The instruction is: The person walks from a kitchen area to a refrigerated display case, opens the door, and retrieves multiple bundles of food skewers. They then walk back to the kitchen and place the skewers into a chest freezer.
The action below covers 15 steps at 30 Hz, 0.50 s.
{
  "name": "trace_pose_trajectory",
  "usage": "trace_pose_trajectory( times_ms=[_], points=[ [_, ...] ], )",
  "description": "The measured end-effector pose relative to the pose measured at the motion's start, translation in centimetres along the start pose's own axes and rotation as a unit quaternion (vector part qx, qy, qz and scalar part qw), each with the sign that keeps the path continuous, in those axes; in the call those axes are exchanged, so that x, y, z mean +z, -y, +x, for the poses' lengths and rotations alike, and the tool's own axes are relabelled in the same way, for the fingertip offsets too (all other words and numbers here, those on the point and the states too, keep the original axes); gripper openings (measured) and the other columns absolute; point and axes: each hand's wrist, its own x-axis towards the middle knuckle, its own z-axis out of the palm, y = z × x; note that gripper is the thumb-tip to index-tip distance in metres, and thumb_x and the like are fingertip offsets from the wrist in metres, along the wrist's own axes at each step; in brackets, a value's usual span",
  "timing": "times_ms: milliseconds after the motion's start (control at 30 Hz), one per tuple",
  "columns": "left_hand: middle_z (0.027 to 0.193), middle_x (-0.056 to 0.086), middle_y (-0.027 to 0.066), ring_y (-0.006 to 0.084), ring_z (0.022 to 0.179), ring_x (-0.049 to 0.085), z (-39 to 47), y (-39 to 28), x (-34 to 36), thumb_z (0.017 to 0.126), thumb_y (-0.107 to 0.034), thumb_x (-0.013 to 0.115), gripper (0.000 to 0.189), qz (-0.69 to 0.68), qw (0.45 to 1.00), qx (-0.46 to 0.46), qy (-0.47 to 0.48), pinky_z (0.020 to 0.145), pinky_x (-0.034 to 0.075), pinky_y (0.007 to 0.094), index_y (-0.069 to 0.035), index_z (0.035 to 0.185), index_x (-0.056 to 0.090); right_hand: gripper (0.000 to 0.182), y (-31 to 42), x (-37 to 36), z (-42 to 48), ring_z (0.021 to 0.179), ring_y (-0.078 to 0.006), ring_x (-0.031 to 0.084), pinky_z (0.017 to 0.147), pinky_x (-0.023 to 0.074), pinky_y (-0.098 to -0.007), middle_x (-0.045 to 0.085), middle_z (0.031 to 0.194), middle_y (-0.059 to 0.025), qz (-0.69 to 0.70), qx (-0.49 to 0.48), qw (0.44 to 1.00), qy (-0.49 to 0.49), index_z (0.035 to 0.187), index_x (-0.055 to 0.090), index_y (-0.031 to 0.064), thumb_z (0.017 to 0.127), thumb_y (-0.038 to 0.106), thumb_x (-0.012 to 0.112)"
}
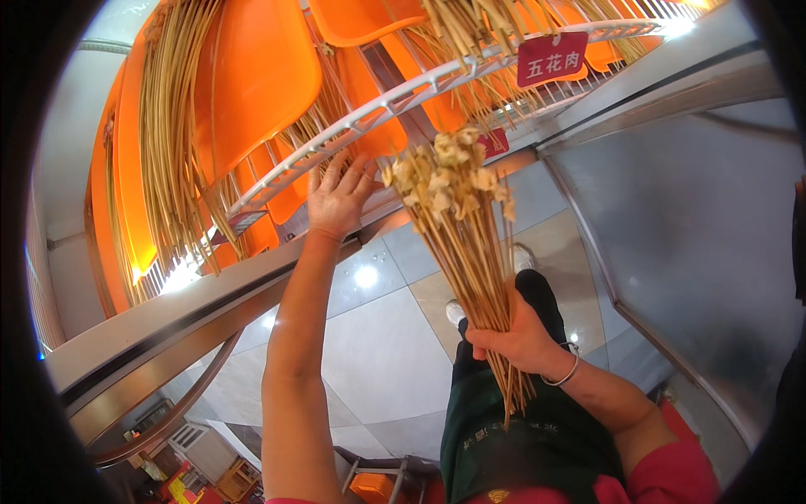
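Note:
A thick bundle of wooden skewers [475, 271] with pale, folded food pieces at the upper ends is gripped by my right hand [519, 337] near the bare lower ends. My left hand [340, 195] reaches up to the white wire rack [403, 101], fingers spread at its edge; the fingertips partly overlap skewers behind, and whether they touch them I cannot tell. Orange plastic trays [264, 82] stand in the rack. Another bunch of skewers [173, 138] hangs over the trays at the left. More skewers [466, 25] jut out above the rack's rim.
A red tag [552, 60] with writing hangs on the rack. Below runs the metal frame [189, 334] of the cabinet, with a curved handle [182, 409]. A large metal-framed door panel [686, 239] stands at the right. A stool [378, 482] is on the tiled floor.

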Motion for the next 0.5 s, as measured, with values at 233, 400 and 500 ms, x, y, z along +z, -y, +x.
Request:
trace_pose_trajectory(
  times_ms=[233,400,500],
  points=[
    [0.124,0.046,0.0023,0.0253,0.115,0.042,0.1,-3.7,-3.8,0.066,-0.025,0.068,0.048,-0.013,0.99,-0.128,0.051,0.097,0.027,0.0487,-0.013,0.109,0.053,0.035,-0.2,0.1,-2.2,0.058,-0.0107,0.055,0.053,0.0488,-0.0238,0.053,0.075,-0.0052,-0.012,-0.01,1.0,0.024,0.105,0.036,0.0006,0.078,0.002,0.059],
    [0.126,0.042,0.0182,0.0347,0.116,0.038,-5.5,-13.0,-10.0,0.071,-0.035,0.068,0.072,-0.462,0.827,-0.301,0.109,0.099,0.028,0.0411,0.0,0.125,0.038,0.035,-0.6,0.8,-4.3,0.059,-0.0109,0.056,0.054,0.0483,-0.0234,0.054,0.074,-0.005,-0.003,-0.026,0.999,0.025,0.104,0.037,0.0003,0.078,0.002,0.059],
    [0.129,0.04,0.0131,0.0234,0.119,0.037,-7.4,-18.9,-14.6,0.082,-0.035,0.058,0.066,-0.791,0.394,-0.414,0.219,0.1,0.027,0.0334,0.002,0.13,0.03,0.024,-1.2,2.4,-6.1,0.06,-0.0116,0.057,0.054,0.0465,-0.0228,0.056,0.072,-0.0049,0.013,-0.001,0.998,0.058,0.097,0.047,0.0007,0.078,0.006,0.061]
  ],
)
